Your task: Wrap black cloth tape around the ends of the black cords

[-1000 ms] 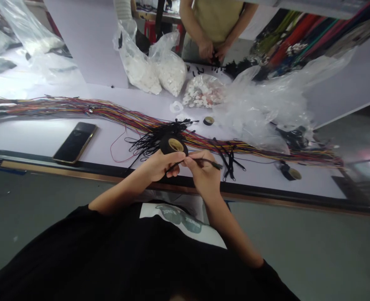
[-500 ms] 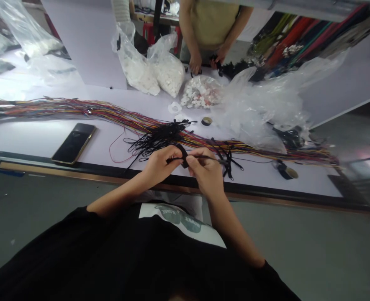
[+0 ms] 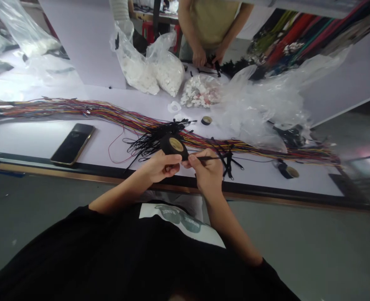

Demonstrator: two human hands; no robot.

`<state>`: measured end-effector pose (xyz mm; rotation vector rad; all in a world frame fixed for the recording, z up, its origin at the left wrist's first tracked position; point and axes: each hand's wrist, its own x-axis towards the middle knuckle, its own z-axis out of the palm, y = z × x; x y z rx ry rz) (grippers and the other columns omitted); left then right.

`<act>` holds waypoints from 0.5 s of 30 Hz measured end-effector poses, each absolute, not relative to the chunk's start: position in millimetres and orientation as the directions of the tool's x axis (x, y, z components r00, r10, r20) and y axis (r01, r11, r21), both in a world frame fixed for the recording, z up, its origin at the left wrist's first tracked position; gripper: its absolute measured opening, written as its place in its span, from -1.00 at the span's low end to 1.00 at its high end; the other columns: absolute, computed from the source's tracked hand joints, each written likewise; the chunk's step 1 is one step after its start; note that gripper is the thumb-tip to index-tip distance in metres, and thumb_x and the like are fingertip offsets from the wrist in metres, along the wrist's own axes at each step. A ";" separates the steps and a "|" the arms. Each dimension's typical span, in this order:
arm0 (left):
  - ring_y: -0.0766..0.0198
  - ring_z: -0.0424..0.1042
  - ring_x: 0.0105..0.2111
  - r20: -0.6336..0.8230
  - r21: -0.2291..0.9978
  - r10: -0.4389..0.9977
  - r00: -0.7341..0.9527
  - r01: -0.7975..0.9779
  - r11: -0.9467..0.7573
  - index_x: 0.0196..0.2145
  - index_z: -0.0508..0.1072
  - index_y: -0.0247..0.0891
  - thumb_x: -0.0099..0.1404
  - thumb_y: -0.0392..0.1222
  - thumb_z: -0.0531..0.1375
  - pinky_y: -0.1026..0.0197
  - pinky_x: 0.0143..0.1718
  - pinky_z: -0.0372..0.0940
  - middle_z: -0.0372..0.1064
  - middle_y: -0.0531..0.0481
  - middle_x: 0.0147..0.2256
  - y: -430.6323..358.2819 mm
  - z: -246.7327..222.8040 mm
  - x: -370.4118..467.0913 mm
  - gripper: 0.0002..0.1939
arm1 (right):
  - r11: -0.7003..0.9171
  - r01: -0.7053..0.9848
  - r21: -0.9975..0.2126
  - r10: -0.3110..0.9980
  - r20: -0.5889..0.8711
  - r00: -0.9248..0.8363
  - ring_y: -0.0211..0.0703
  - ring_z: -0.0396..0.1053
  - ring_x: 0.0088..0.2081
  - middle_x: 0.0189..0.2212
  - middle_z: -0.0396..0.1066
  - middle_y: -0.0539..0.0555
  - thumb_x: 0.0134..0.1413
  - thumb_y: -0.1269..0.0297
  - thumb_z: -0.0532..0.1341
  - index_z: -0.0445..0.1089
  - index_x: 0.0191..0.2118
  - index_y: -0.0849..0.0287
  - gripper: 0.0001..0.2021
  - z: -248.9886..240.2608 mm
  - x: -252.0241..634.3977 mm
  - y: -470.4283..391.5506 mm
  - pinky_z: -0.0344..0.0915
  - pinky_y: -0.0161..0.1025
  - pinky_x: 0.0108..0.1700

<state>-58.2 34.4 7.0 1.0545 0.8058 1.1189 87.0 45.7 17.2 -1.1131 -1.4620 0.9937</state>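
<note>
My left hand [image 3: 163, 165] is closed on a roll of black tape [image 3: 173, 146], whose yellowish core faces up toward me. Close beside it, my right hand [image 3: 207, 168] pinches a thin black cable [image 3: 208, 158] that runs out to the right. The tape's edge meets the cable between the two hands; the exact contact is hidden by my fingers. Just behind the roll lies a heap of black looped cords [image 3: 150, 140]. Several short black pieces with small ring ends [image 3: 228, 163] lie to the right of my right hand.
A long bundle of coloured wires [image 3: 109, 110] crosses the table. A phone [image 3: 73, 144] lies at left; two more tape rolls rest behind [image 3: 206, 120] and at right [image 3: 288, 169]. Plastic bags of white parts [image 3: 169, 75] stand at the back. Across the table, a co-worker's hands [image 3: 200, 57] handle black pieces.
The tape roll has swung from edge-on between my hands to up and left, its core now showing. My left hand has turned with it; my right hand has barely moved.
</note>
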 end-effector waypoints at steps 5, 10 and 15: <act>0.18 0.29 -0.20 0.192 0.981 0.930 0.312 -0.034 -0.191 -0.26 0.33 -0.26 -0.39 -0.09 0.46 0.16 -0.17 0.27 0.29 -0.03 -0.25 22.5 14.9 -70.2 -0.32 | 0.123 0.038 -0.992 0.992 0.123 0.002 -0.30 0.27 -0.66 -0.74 0.30 -0.13 -0.14 0.24 0.26 0.22 -0.57 0.12 -0.81 17.6 91.2 57.3 0.23 -0.30 -0.51; 0.37 0.22 -0.43 0.259 0.923 0.916 0.308 0.200 -0.328 -0.24 0.31 -0.26 -0.01 -0.06 0.31 0.29 -0.41 0.21 0.25 0.01 -0.30 28.7 8.8 -68.5 -0.59 | 0.275 0.324 -0.905 0.961 0.260 -0.088 -0.29 0.29 -0.52 -0.63 0.33 -0.08 -0.16 0.30 0.27 0.29 -0.61 0.14 -0.84 32.8 94.9 50.9 0.21 -0.31 -0.42; 0.38 0.24 -0.46 0.391 0.870 0.920 0.034 0.312 -0.381 -0.54 0.32 -0.27 0.15 -0.28 0.16 0.30 -0.38 0.17 0.25 0.08 -0.52 35.4 2.1 -47.0 -0.87 | 0.283 0.341 -0.896 0.958 0.247 -0.147 -0.30 0.26 -0.54 -0.57 0.34 -0.07 -0.07 0.19 0.23 0.33 -0.48 0.13 -0.86 31.2 90.7 45.0 0.21 -0.31 -0.46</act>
